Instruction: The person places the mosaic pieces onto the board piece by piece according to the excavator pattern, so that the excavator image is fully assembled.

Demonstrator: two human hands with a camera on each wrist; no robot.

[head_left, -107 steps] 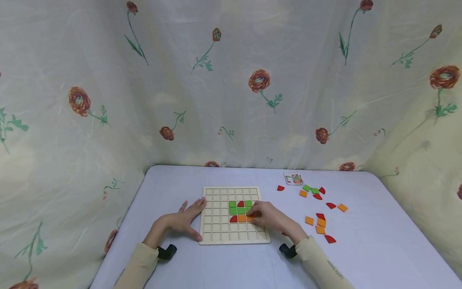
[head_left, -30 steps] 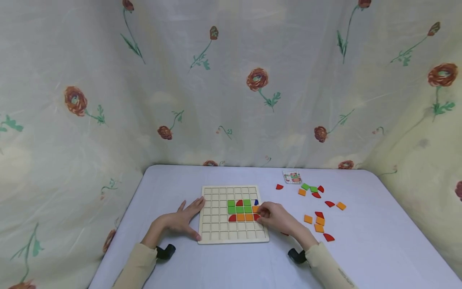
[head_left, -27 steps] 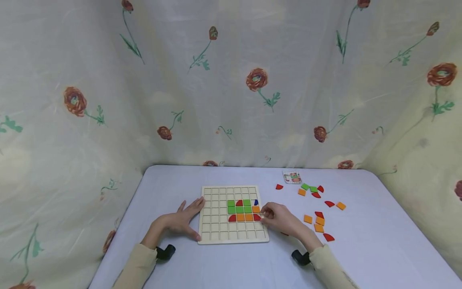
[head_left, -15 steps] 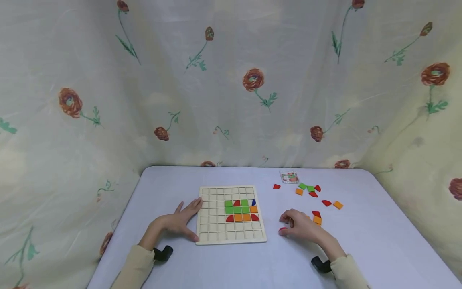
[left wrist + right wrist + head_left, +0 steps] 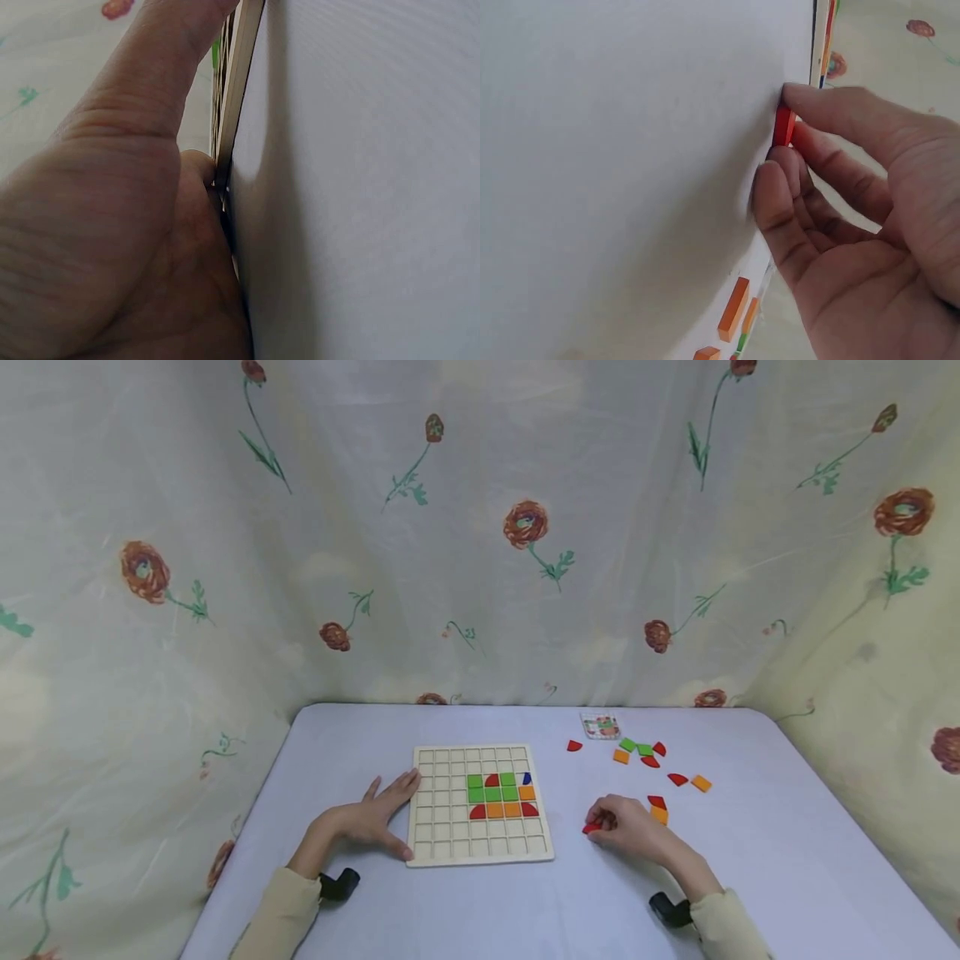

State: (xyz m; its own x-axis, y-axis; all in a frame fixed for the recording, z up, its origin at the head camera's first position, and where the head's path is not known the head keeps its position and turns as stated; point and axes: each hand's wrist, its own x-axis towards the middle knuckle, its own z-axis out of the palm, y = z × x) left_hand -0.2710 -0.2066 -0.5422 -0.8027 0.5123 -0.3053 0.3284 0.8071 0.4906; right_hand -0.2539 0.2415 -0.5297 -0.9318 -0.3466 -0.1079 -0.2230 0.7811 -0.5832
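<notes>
In the head view my left hand [image 5: 367, 827] lies with spread fingers at the left edge of a pale gridded wooden board [image 5: 442, 814]; thumb and fingertips touch it. The left wrist view shows the board's edge [image 5: 240, 67] beside the thumb. On the board sit green square tiles [image 5: 492, 794], orange square tiles [image 5: 494, 810], red quarter-circle tiles [image 5: 477, 812] and a small blue piece [image 5: 527, 778]. Right of the board, my right hand [image 5: 628, 828] pinches a red quarter-circle tile [image 5: 783, 126] between thumb and fingers, low over the table. Part of that tile is hidden by the fingers.
Loose orange [image 5: 701, 783], red [image 5: 678, 779] and green tiles [image 5: 645, 749] lie scattered on the white table [image 5: 480, 910] at the right. A small printed card [image 5: 600, 725] lies near the back edge. A flowered curtain [image 5: 420, 568] hangs behind.
A red quarter-circle tile now sits at the right end of the lower row. My right hand has left the board, moved right and taken another red tile. My left hand has stayed at the board.
</notes>
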